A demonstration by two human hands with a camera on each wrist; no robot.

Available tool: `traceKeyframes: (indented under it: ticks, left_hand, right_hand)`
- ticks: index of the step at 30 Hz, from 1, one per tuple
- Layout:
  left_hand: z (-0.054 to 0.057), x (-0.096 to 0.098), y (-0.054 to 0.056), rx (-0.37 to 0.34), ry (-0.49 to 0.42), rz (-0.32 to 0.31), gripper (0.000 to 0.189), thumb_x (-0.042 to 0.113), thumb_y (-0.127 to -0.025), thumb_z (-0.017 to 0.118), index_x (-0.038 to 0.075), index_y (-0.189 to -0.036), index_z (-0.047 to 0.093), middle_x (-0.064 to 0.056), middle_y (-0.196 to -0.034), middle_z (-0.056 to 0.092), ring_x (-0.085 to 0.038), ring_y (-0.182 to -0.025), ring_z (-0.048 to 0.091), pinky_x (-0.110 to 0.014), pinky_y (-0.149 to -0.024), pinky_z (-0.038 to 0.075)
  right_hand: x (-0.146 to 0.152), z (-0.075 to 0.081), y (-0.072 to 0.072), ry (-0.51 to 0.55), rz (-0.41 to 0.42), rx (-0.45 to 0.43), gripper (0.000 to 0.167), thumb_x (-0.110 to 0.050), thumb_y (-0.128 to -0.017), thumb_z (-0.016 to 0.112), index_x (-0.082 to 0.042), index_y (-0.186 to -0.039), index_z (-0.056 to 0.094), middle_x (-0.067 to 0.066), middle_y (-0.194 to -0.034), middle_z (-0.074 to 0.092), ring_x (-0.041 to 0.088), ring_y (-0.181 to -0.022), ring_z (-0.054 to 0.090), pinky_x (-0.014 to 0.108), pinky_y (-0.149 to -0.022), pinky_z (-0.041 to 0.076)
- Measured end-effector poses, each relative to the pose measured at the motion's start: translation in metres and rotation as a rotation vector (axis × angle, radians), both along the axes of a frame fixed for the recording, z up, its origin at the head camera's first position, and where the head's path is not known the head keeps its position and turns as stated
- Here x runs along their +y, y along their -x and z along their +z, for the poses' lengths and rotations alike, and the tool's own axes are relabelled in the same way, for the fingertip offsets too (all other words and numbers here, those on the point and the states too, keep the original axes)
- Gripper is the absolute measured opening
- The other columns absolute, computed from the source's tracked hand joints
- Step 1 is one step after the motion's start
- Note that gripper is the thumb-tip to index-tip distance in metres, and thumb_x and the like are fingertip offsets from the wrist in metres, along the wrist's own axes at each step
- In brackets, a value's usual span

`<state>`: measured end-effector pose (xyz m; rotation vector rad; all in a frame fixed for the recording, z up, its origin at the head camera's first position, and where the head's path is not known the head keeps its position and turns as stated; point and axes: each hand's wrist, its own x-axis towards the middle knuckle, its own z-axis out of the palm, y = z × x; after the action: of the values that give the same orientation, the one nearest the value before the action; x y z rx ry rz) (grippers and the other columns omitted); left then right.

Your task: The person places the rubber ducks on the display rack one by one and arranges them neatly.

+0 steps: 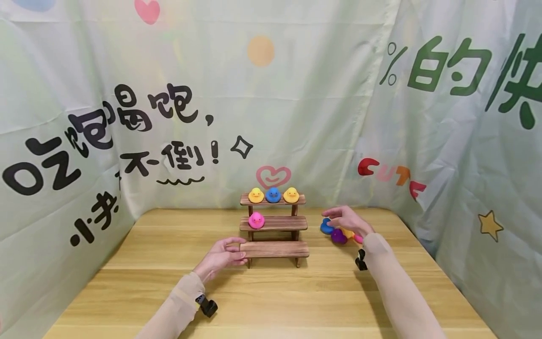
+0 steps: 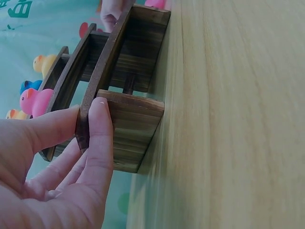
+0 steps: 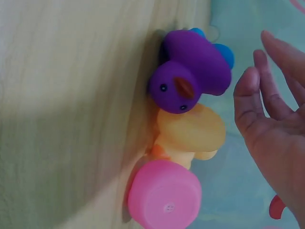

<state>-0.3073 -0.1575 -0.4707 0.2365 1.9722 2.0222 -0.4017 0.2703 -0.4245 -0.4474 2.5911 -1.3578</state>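
Note:
A small three-step wooden stand [image 1: 274,249] sits mid-table. Its top step carries a yellow duck [image 1: 256,195], a blue duck [image 1: 273,195] and another yellow duck [image 1: 291,195]; a pink duck [image 1: 256,220] sits on the middle step. My left hand [image 1: 240,249] pinches the left end of the bottom step [image 2: 128,129] between thumb [image 2: 100,124] and fingers. Right of the stand lies a cluster of ducks: blue [image 1: 326,228], purple [image 3: 190,71], yellow [image 3: 190,133] and a tipped pink one [image 3: 164,195]. Just above them hovers my right hand [image 3: 255,62], fingers straight, holding nothing.
The wooden table [image 1: 271,301] is walled on three sides by printed cloth [image 1: 296,117], which hangs close behind the stand. Bare tabletop stretches in front of the stand and to its left. Black wrist mounts [image 1: 207,306] hang under both forearms.

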Motion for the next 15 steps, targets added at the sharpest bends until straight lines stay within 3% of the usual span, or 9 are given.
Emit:
traceKeyframes:
  ticks: [5,15]
  left_hand:
    - [0.000,0.000,0.000,-0.002,-0.008,0.003,0.048,-0.008,-0.090,0.061,-0.006,-0.135,0.045,-0.014,-0.097,0.065,-0.023,-0.084,0.072,-0.037,-0.085,0.062]
    - [-0.001,-0.001,0.000,-0.015,-0.016,0.011,0.048,-0.009,-0.089,0.062,-0.007,-0.134,0.046,-0.012,-0.094,0.066,-0.023,-0.083,0.072,-0.037,-0.084,0.063]
  right_hand:
    - [-0.001,-0.004,0.003,-0.049,-0.008,0.022,0.038,0.000,-0.093,0.061,0.003,-0.131,0.059,0.027,-0.141,0.050,0.049,-0.134,0.039,0.054,-0.106,0.048]
    - [-0.009,-0.015,0.010,-0.087,0.016,0.043,0.040,0.001,-0.093,0.061,0.007,-0.132,0.056,0.029,-0.135,0.055,0.042,-0.123,0.054,0.053,-0.105,0.049]
